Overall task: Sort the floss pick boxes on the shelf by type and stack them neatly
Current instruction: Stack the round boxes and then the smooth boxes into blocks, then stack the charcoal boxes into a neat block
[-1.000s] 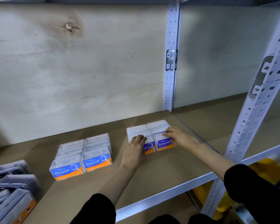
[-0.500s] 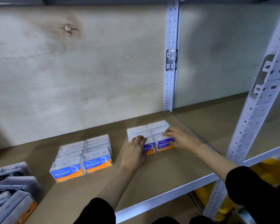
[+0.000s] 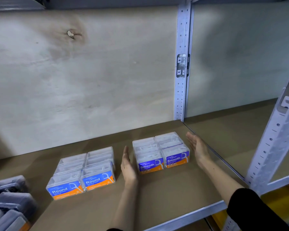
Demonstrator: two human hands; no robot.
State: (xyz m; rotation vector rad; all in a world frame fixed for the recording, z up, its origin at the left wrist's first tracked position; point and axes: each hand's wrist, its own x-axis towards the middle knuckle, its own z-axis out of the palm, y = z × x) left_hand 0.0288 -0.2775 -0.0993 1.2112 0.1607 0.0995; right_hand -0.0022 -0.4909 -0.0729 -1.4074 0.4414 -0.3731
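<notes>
On the brown shelf board (image 3: pixel 165 194) stands a block of clear "Smooth" floss pick boxes (image 3: pixel 160 152) with purple and orange labels, two wide. My left hand (image 3: pixel 128 165) is held flat and upright just left of the block, a small gap from it. To the block's right, my right hand (image 3: pixel 198 147) is also flat with straight fingers, palm facing the boxes, not touching them. A second block of "Round" boxes (image 3: pixel 83 172) with blue and orange labels sits further left.
Dark grey floss boxes (image 3: pixel 8 204) lie piled at the shelf's left front. A perforated white upright (image 3: pixel 182 64) stands behind the Smooth block; another upright (image 3: pixel 274 139) rises at the right front. A plywood back wall (image 3: pixel 82 80) closes the shelf. Something yellow (image 3: pixel 280 202) shows below right.
Both hands have lifted off the top of the Smooth boxes and moved apart to the block's left and right sides, fingers now straight. The view has shifted slightly closer.
</notes>
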